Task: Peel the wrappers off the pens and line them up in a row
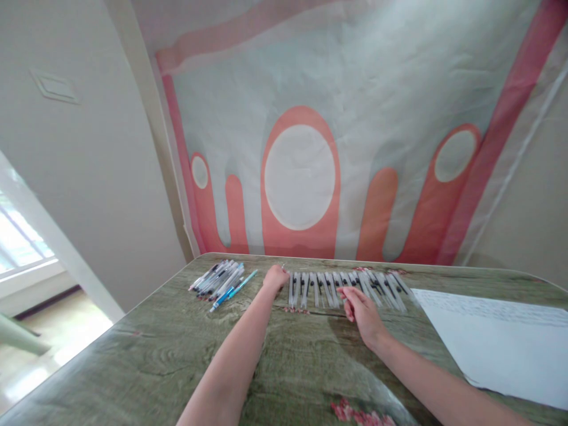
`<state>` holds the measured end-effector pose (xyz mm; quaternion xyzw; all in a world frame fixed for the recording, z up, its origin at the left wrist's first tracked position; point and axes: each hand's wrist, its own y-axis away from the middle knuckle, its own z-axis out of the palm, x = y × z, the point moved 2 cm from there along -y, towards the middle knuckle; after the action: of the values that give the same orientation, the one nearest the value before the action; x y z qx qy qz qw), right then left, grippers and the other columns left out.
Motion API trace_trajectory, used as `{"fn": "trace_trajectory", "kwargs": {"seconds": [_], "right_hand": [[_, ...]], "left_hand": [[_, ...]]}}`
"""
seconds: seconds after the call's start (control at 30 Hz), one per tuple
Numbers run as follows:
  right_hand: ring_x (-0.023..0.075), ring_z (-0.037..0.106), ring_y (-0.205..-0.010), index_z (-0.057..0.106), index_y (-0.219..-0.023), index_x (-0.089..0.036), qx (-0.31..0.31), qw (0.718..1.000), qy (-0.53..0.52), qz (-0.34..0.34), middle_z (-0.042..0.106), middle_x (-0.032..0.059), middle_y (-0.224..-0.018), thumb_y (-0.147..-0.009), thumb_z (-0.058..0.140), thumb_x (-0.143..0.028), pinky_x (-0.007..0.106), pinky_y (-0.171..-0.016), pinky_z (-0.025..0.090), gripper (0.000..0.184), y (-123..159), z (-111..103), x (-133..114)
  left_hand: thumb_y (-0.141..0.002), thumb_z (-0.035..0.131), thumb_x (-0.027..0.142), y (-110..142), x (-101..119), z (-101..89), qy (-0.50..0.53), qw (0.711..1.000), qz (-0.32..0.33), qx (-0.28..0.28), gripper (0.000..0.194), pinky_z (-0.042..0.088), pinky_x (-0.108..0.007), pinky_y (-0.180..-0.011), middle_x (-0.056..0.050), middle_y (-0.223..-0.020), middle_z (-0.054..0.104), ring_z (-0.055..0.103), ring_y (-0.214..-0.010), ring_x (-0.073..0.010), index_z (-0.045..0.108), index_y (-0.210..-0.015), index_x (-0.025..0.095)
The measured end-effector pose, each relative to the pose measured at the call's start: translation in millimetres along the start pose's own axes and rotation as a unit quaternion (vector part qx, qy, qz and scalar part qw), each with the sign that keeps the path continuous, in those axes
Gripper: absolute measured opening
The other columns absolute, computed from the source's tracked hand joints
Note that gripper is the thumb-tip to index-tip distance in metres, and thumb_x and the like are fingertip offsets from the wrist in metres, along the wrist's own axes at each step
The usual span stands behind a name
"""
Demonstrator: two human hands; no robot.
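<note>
A row of clear pens with dark parts (pixel 327 290) lies side by side across the back of the wooden table. At the row's left end is my left hand (pixel 275 277), its fingers closed; a small tip shows beside them, but I cannot make out what they hold. My right hand (pixel 360 310) is over the front of the row, right of its middle, with thumb and fingers drawn together. Whether anything is pinched there is hidden. Left of my left hand rests a loose pile of pens (pixel 220 278), with a blue pen (pixel 222 299) and a light-blue pen (pixel 243 284) along its right side.
White paper sheets (pixel 510 349) with rows of writing lie on the right of the table (pixel 146 355). A wall covering with pink and white shapes (pixel 302 177) rises behind the back edge. To the left are a pale wall (pixel 89 148) and a bright window (pixel 20 231).
</note>
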<state>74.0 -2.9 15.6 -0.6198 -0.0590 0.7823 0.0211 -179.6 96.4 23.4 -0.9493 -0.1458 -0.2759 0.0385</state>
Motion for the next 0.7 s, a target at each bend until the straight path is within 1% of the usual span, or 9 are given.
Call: {"fn": "trace_trajectory", "kwargs": {"seconds": [0.17,0.37,0.43,0.47,0.5,0.57,0.6,0.63,0.7], "right_hand": [[0.0055,0.033,-0.039,0.057,-0.08,-0.016,0.003,1.0,0.004,0.0,0.046,-0.0038,-0.054,-0.072,0.05,-0.049,0.019,-0.034,0.022,0.035,0.4,0.6,-1.0],[0.0059,0.033,-0.039,0.058,-0.08,-0.016,0.002,1.0,0.01,0.0,0.045,-0.0043,-0.051,-0.073,0.049,-0.049,0.019,-0.035,0.021,0.035,1.2,1.7,-2.3],[0.006,0.032,-0.038,0.058,-0.08,-0.016,0.003,1.0,0.011,0.001,0.044,-0.0045,-0.049,-0.072,0.049,-0.05,0.019,-0.035,0.021,0.036,1.2,2.0,-3.2],[0.0061,0.032,-0.038,0.058,-0.08,-0.016,0.002,1.0,0.012,0.002,0.043,-0.0047,-0.048,-0.072,0.049,-0.05,0.019,-0.035,0.021,0.036,1.3,2.2,-3.8],[0.0061,0.032,-0.038,0.058,-0.08,-0.016,0.001,1.0,0.015,0.002,0.042,-0.0051,-0.047,-0.073,0.049,-0.049,0.019,-0.035,0.021,0.035,1.4,2.4,-4.4],[0.0059,0.031,-0.038,0.058,-0.08,-0.016,-0.006,1.0,0.027,-0.002,0.041,-0.0056,-0.046,-0.073,0.051,-0.048,0.019,-0.036,0.022,0.033,1.7,3.0,-5.2],[0.0057,0.032,-0.038,0.058,-0.08,-0.016,-0.013,0.999,0.036,-0.004,0.043,-0.0053,-0.047,-0.072,0.052,-0.047,0.019,-0.036,0.022,0.032,1.9,3.6,-5.1],[0.0055,0.032,-0.039,0.058,-0.08,-0.016,-0.022,0.999,0.048,-0.008,0.046,-0.0045,-0.05,-0.072,0.053,-0.046,0.018,-0.037,0.023,0.032,2.2,4.3,-4.8],[0.0054,0.035,-0.041,0.059,-0.081,-0.016,-0.052,0.996,0.076,-0.014,0.055,-0.0016,-0.059,-0.07,0.056,-0.045,0.019,-0.038,0.026,0.031,3.1,6.7,-3.4]], "left_hand": [[-0.064,0.055,0.029,1.7,0.4,-4.9,0.003,1.0,0.001,-0.01,0.018,0.038,-0.022,-0.056,-0.006,-0.058,0.06,0.056,-0.061,-0.0159,0.063,-0.067,0.013],[-0.064,0.056,0.026,8.2,2.9,-13.7,0.038,0.999,0.009,-0.01,0.016,0.035,-0.022,-0.054,-0.005,-0.054,0.057,0.054,-0.059,-0.0155,0.063,-0.064,0.012],[-0.068,0.054,0.03,12.6,8.5,-18.0,0.058,0.998,0.017,-0.004,0.022,0.035,-0.022,-0.054,-0.005,-0.057,0.058,0.053,-0.06,-0.0151,0.063,-0.068,0.011],[-0.071,0.05,0.034,15.8,12.8,-19.7,0.064,0.998,0.023,0.001,0.027,0.034,-0.021,-0.054,-0.006,-0.061,0.059,0.053,-0.061,-0.0144,0.064,-0.071,0.011],[-0.074,0.044,0.038,20.0,18.2,-20.6,0.081,0.996,0.03,0.002,0.033,0.034,-0.021,-0.053,-0.006,-0.066,0.061,0.052,-0.061,-0.0134,0.064,-0.076,0.011],[-0.08,0.031,0.042,31.7,31.3,-18.7,0.154,0.987,0.041,-0.012,0.043,0.033,-0.02,-0.049,-0.006,-0.078,0.062,0.049,-0.057,-0.0101,0.061,-0.09,0.013],[-0.081,0.029,0.043,39.1,38.9,-15.5,0.249,0.967,0.042,-0.04,0.044,0.031,-0.019,-0.046,-0.006,-0.084,0.062,0.046,-0.053,-0.0082,0.059,-0.096,0.014],[-0.081,0.03,0.043,47.4,46.9,-11.0,0.345,0.934,0.041,-0.077,0.043,0.028,-0.018,-0.043,-0.006,-0.087,0.061,0.043,-0.049,-0.0066,0.057,-0.099,0.015],[-0.078,0.039,0.038,65.6,63.1,0.2,0.488,0.859,0.025,-0.152,0.035,0.025,-0.017,-0.041,-0.005,-0.085,0.058,0.04,-0.047,-0.0045,0.057,-0.098,0.015]]}}
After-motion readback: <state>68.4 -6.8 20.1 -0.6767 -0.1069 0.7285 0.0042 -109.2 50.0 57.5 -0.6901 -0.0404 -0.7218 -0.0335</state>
